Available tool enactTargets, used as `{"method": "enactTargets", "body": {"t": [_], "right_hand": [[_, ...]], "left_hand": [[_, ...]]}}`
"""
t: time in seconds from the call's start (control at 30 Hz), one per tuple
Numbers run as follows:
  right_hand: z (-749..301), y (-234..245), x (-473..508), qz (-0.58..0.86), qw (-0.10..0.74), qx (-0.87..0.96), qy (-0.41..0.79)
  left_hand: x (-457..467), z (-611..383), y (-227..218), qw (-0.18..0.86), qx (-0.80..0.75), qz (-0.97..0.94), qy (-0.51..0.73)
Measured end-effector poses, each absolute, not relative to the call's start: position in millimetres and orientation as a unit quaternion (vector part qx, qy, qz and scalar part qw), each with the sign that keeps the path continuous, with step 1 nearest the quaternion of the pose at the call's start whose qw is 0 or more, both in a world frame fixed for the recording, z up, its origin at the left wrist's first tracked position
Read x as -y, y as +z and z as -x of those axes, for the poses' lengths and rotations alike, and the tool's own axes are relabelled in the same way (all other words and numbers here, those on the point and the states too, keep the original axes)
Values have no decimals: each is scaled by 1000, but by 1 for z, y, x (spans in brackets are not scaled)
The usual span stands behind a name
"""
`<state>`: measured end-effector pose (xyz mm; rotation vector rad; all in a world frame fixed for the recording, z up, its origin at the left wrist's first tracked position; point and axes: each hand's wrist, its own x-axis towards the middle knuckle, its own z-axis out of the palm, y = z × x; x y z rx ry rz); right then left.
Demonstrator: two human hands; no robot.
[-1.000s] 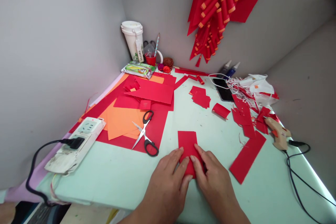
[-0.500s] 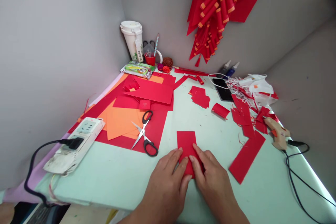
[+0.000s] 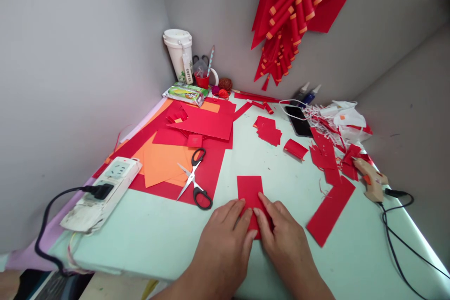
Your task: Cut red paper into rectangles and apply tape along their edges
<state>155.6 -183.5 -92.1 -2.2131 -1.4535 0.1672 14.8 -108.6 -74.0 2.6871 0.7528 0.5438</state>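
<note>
A narrow red paper rectangle (image 3: 250, 187) lies on the table in front of me, its far end uncovered. My left hand (image 3: 225, 234) presses its fingers on the paper's left side, with the thumb near the bottom edge. My right hand (image 3: 283, 234) holds the right side, thumb on top and index finger along the edge. The two hands almost meet over the paper's middle, hiding part of its lower half. Left of my hands, black-handled scissors (image 3: 191, 178) lie spread on red and orange sheets. A red strip (image 3: 330, 211) rests to the right.
A power strip (image 3: 105, 192) with a black plug sits at the left edge. Toward the right are a hot glue gun (image 3: 370, 179), red scraps (image 3: 325, 152) and a phone (image 3: 298, 121). A white cup (image 3: 178, 56) stands at the back; red paper firecrackers (image 3: 295, 14) hang on the wall.
The view has shifted very slightly. Both hands stay on the red paper in nearly the same pose; nothing else has visibly moved.
</note>
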Motion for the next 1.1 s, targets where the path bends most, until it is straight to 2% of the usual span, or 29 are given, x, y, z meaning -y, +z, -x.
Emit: {"method": "enactTargets", "body": {"t": [0.4, 0.77, 1.1], "right_hand": [[-155, -94, 181, 805, 246, 539, 36], [-155, -93, 181, 806, 230, 545, 18], [-154, -94, 179, 807, 225, 546, 6]], "left_hand": [[64, -36, -68, 57, -186, -980, 51], [61, -39, -72, 39, -184, -979, 84], [60, -42, -74, 28, -180, -982, 60]]}}
